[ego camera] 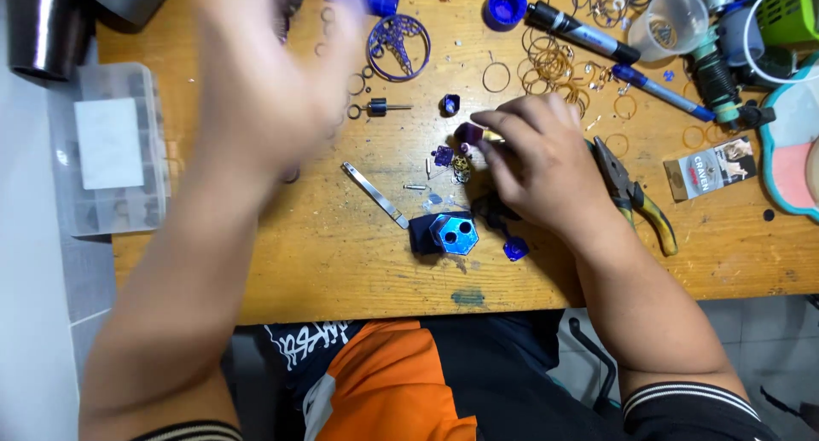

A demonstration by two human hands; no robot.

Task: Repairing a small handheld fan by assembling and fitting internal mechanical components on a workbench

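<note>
Right hand [533, 164] pinches a small dark purple piece [468, 134] at its fingertips, blue hexagon block [453, 234] just below. Left hand [273, 74] is blurry, grip unclear. Clear cup [670, 23] holds rings.

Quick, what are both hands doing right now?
Left hand: raised over the table, too blurred to tell open or shut.
Right hand: closed, pinching a small dark purple piece.

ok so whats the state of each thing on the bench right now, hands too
left hand: raised over the bench, blurred, grip cannot be told
right hand: fingertips pinched on a small dark purple piece
pliers: lying flat beside the right hand, unheld
blue hexagonal block: resting on the wooden bench, holes up
clear plastic cup: lying tipped, mouth facing the camera
compartment box: lid closed
</note>
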